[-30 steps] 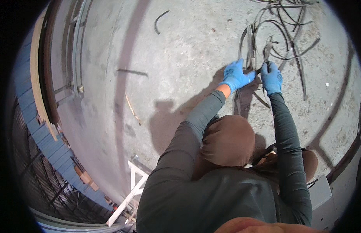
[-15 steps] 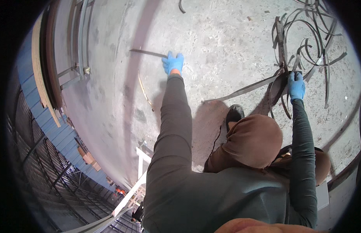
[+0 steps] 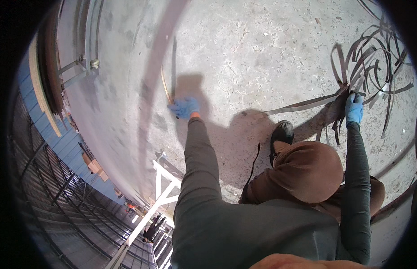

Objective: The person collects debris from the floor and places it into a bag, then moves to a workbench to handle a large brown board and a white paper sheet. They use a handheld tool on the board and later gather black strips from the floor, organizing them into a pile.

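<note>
My left hand [image 3: 185, 108], in a blue glove, is low over the floor with its fingers closed on a thin dark strip [image 3: 174, 62] that points away from me. A pale, narrow strip [image 3: 165, 84] reaches the same fingertips; whether they grip it too I cannot tell. Off to the right my right hand [image 3: 354, 108], also gloved in blue, is closed round a bundle of dark flat strips [image 3: 365, 58]. Their loose ends curl and loop beyond the hand, and one long strip [image 3: 302, 104] sticks out to the left.
My bent knee [image 3: 313, 168] and dark shoe [image 3: 283, 132] are between my arms. A thin black curved piece [image 3: 254, 163] lies beside the leg. Metal framing [image 3: 78, 71] stands at far left, with a white frame [image 3: 161, 197] lower left. A person [image 3: 153, 229] is in the background.
My left hand has come nearer to me and left, reaching the pale strip; its dark strip has swung from sideways to pointing away. My right hand has shifted slightly right and nearer with the bundle.
</note>
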Tool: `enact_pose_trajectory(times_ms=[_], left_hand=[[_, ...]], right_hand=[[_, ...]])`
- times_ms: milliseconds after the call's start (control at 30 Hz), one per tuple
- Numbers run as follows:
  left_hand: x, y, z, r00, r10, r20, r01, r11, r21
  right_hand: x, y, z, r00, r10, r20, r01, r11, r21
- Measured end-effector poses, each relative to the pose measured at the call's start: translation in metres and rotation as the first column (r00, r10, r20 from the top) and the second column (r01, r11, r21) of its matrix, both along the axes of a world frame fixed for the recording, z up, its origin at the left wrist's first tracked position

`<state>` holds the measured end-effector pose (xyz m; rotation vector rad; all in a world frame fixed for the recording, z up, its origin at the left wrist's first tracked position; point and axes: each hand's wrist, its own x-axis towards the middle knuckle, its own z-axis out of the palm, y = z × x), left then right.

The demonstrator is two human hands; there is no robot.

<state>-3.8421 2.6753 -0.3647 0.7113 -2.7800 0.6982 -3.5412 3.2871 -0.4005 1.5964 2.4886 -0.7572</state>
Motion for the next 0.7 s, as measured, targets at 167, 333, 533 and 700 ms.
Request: enact_pose_trajectory(times_ms=[167, 333, 533, 700], left_hand=[[0.006, -0.089, 0.002, 0.959, 0.046, 0.28, -0.219, 0.746, 0.628], [0.012, -0.098, 0.029, 0.919, 0.081, 0.386, -0.244, 0.886, 0.395], [-0.005, -0.134, 0.002, 0.949, 0.167, 0.267, -0.261, 0.892, 0.37], [-0.024, -0.121, -0.02, 0.921, 0.242, 0.305, -0.382, 0.716, 0.584]], right_hand=[[0.003, 0.004, -0.01, 0.997, -0.072, 0.013, 0.072, 0.995, -0.062], [0.0, 0.005, -0.013, 0.996, -0.058, 0.068, 0.058, 0.998, 0.002], [0.003, 0.004, -0.011, 0.992, -0.093, 0.085, 0.092, 0.996, 0.015], [0.009, 0.009, -0.02, 0.996, -0.067, 0.066, 0.063, 0.996, 0.059]])
